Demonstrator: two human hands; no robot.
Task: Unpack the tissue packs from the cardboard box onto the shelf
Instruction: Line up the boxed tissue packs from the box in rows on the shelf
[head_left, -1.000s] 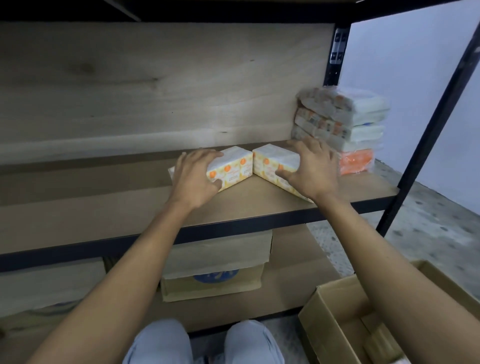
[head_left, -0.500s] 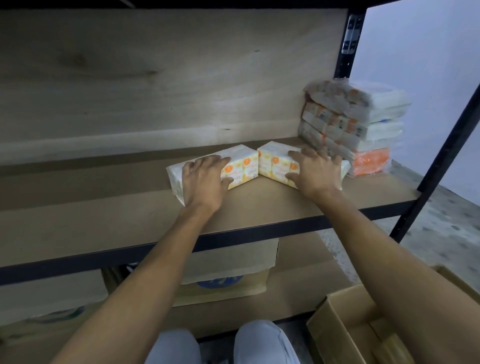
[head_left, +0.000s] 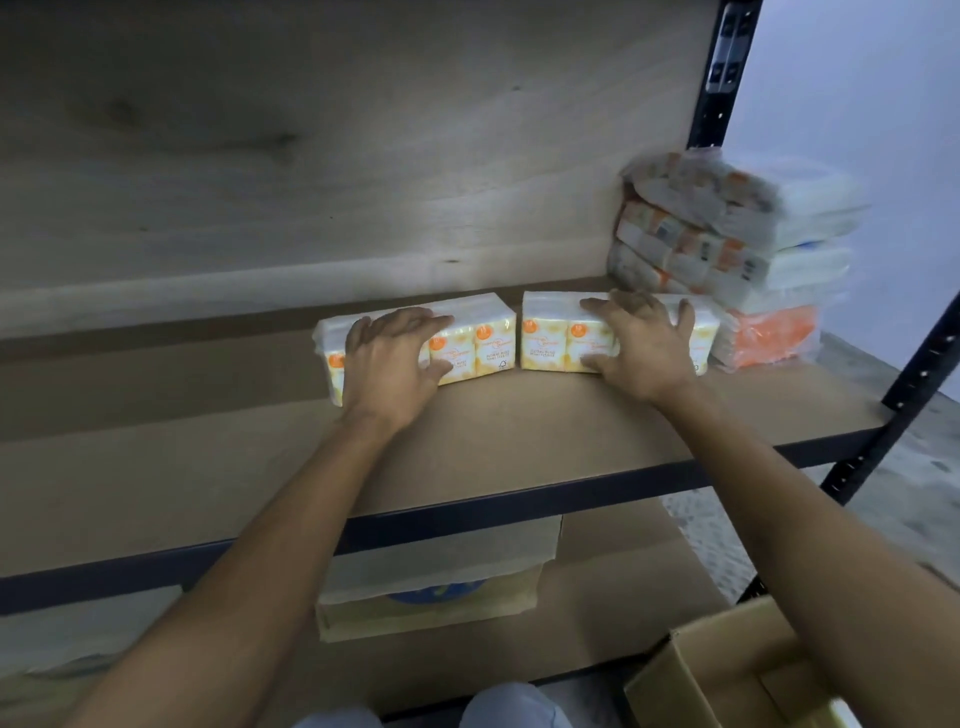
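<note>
You squared the two angled packs into a row on the shelf (head_left: 519, 441); left hand (head_left: 387, 358) clamped over left pack (head_left: 493, 343), right hand (head_left: 641, 345) over right pack (head_left: 545, 338); placement looked done

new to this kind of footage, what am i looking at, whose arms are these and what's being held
No machine here: a person wears a camera on the head, so the picture looks down their own bare arms. The left hand grips the left tissue pack, the right hand grips the right tissue pack; both packs stand side by side on the shelf. A stack of wrapped packs sits at its right end. The cardboard box is at bottom right.
</note>
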